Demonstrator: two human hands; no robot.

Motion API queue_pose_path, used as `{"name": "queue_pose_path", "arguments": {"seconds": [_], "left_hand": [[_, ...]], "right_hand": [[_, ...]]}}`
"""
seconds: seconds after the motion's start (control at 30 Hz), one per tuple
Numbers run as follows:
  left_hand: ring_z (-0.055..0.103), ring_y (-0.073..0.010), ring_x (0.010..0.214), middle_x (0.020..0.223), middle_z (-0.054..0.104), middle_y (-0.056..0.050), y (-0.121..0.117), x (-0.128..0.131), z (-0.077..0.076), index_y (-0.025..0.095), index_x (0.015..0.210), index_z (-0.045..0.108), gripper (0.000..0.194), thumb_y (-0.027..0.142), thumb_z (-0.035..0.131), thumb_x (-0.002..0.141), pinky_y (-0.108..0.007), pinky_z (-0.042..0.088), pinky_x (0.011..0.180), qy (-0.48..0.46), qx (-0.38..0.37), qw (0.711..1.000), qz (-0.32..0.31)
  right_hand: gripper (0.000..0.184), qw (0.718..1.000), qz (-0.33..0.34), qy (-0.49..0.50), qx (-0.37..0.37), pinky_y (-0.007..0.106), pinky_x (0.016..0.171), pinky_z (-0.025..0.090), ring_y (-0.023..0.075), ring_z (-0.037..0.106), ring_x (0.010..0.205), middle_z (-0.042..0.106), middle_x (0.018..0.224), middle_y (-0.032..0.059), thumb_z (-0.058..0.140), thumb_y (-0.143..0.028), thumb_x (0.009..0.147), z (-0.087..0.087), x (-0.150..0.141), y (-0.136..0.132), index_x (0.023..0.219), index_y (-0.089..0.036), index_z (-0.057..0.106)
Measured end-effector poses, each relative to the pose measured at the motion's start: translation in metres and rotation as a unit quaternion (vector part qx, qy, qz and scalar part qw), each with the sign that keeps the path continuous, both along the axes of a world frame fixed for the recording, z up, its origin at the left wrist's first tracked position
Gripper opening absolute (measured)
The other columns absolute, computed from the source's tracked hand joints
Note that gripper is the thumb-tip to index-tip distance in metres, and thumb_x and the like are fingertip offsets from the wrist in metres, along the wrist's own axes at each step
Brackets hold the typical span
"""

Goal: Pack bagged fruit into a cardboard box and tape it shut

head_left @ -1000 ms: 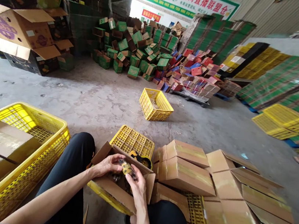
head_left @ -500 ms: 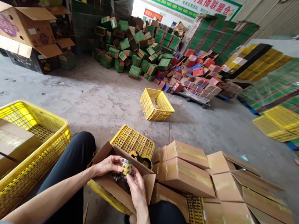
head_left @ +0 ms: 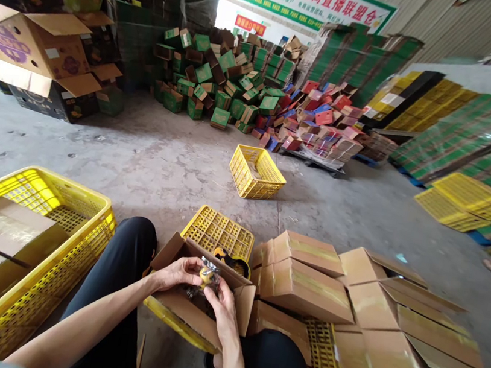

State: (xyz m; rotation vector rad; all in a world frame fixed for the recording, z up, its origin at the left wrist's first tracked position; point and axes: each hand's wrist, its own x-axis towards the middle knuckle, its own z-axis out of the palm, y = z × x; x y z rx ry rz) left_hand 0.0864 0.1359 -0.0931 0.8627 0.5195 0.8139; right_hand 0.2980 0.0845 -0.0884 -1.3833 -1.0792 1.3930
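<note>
Between both hands, over an open cardboard box (head_left: 184,309), is a small yellow item in a clear plastic wrapper (head_left: 208,274); its exact kind is hard to make out. My left hand (head_left: 180,273) pinches its left side, and my right hand (head_left: 222,304) grips its right side from below. Dark, shiny contents show partly inside the box, under my fingers. A black-and-yellow tape dispenser (head_left: 234,263) lies just behind the box, on an upturned yellow crate (head_left: 220,232).
Taped cardboard boxes (head_left: 300,277) are stacked to my right on yellow crates. A large yellow crate (head_left: 90,211) holding cartons (head_left: 6,229) stands at my left. Ahead on the concrete floor sits another yellow crate (head_left: 258,176), with a heap of green boxes (head_left: 223,83) farther back.
The wrapped yellow item has turned slightly between my fingers, and its wrapper now stands up more at the top. Both hands have otherwise stayed in place.
</note>
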Motion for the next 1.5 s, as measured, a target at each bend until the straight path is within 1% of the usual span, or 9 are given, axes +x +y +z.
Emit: {"name": "queue_pose_path", "arguments": {"seconds": [0.17, 0.37, 0.53, 0.7, 0.87, 1.0, 1.13, 1.27, 1.5], "left_hand": [[0.071, -0.021, 0.097, 0.112, 0.076, -0.01, -0.002, 0.0, 0.001, 0.017, 0.117, 0.076, 0.052, 0.037, 0.097, 0.075, -0.032, 0.05, 0.094, 0.004, -0.034, 0.999, -0.018], [0.072, -0.0198, 0.089, 0.108, 0.077, -0.012, 0.0, 0.001, -0.006, 0.014, 0.12, 0.076, 0.055, 0.049, 0.092, 0.08, -0.03, 0.052, 0.085, 0.017, -0.069, 0.997, -0.009], [0.072, -0.0209, 0.085, 0.103, 0.077, -0.013, 0.0, 0.003, -0.006, 0.012, 0.124, 0.076, 0.061, 0.059, 0.084, 0.085, -0.03, 0.052, 0.08, 0.012, -0.056, 0.998, -0.029], [0.072, -0.021, 0.089, 0.108, 0.077, -0.013, -0.001, 0.001, 0.0, 0.014, 0.125, 0.076, 0.062, 0.053, 0.091, 0.08, -0.029, 0.052, 0.082, 0.03, -0.036, 0.999, -0.017], [0.073, -0.0242, 0.1, 0.116, 0.077, -0.015, -0.002, -0.001, 0.002, 0.014, 0.126, 0.075, 0.064, 0.046, 0.096, 0.075, -0.034, 0.052, 0.094, 0.016, -0.023, 0.999, -0.022], [0.074, -0.0252, 0.101, 0.119, 0.077, -0.014, 0.0, -0.001, -0.003, 0.016, 0.128, 0.073, 0.07, 0.038, 0.101, 0.068, -0.035, 0.052, 0.095, 0.022, -0.038, 0.999, -0.009], [0.074, -0.0271, 0.103, 0.117, 0.078, -0.014, 0.0, -0.001, -0.005, 0.016, 0.126, 0.073, 0.068, 0.037, 0.101, 0.068, -0.038, 0.052, 0.098, 0.036, -0.026, 0.999, -0.004], [0.073, -0.0257, 0.101, 0.113, 0.078, -0.013, -0.001, -0.001, -0.005, 0.015, 0.125, 0.074, 0.066, 0.044, 0.099, 0.071, -0.036, 0.052, 0.096, 0.07, -0.011, 0.997, 0.014], [0.071, -0.0258, 0.107, 0.121, 0.075, -0.013, 0.003, 0.0, -0.01, 0.017, 0.132, 0.072, 0.072, 0.069, 0.08, 0.083, -0.035, 0.055, 0.092, 0.08, -0.078, 0.993, 0.046]], "right_hand": [[0.067, 1.0, 0.004, -0.01, -0.005, 0.051, 0.108, 0.056, 0.0375, 0.072, 0.121, 0.083, 0.117, 0.0096, 0.092, -0.066, 0.067, 0.004, 0.0, 0.001, 0.118, -0.024, 0.079], [0.07, 0.998, 0.007, 0.06, -0.026, 0.052, 0.101, 0.06, 0.0373, 0.076, 0.113, 0.082, 0.118, 0.0112, 0.089, -0.072, 0.069, -0.001, -0.005, 0.005, 0.121, -0.026, 0.076], [0.072, 0.997, -0.001, 0.058, -0.048, 0.052, 0.096, 0.062, 0.0387, 0.077, 0.112, 0.082, 0.118, 0.0123, 0.089, -0.076, 0.065, 0.002, -0.004, 0.005, 0.116, -0.026, 0.078], [0.07, 0.997, 0.004, 0.062, -0.04, 0.051, 0.101, 0.06, 0.0374, 0.074, 0.119, 0.08, 0.127, 0.0111, 0.084, -0.074, 0.074, 0.009, -0.003, 0.003, 0.125, -0.028, 0.076], [0.073, 0.998, -0.01, 0.057, -0.037, 0.052, 0.097, 0.063, 0.0411, 0.073, 0.122, 0.079, 0.129, 0.0119, 0.087, -0.076, 0.068, 0.006, -0.001, 0.006, 0.123, -0.028, 0.077], [0.077, 0.998, -0.047, 0.049, -0.012, 0.051, 0.101, 0.062, 0.0401, 0.073, 0.122, 0.081, 0.123, 0.0122, 0.089, -0.074, 0.066, 0.004, 0.0, 0.007, 0.125, -0.027, 0.077], [0.078, 0.999, -0.021, 0.046, -0.005, 0.051, 0.106, 0.06, 0.0381, 0.072, 0.124, 0.08, 0.126, 0.0115, 0.092, -0.068, 0.067, 0.005, 0.0, 0.003, 0.131, -0.027, 0.075], [0.07, 0.999, 0.013, 0.032, -0.011, 0.05, 0.104, 0.06, 0.0377, 0.074, 0.121, 0.079, 0.128, 0.0094, 0.093, -0.063, 0.069, 0.007, 0.0, 0.001, 0.128, -0.027, 0.077], [0.069, 0.998, -0.062, 0.028, -0.016, 0.049, 0.09, 0.065, 0.0391, 0.079, 0.102, 0.084, 0.105, 0.0103, 0.094, -0.07, 0.06, 0.008, 0.001, 0.003, 0.107, -0.022, 0.08]]}}
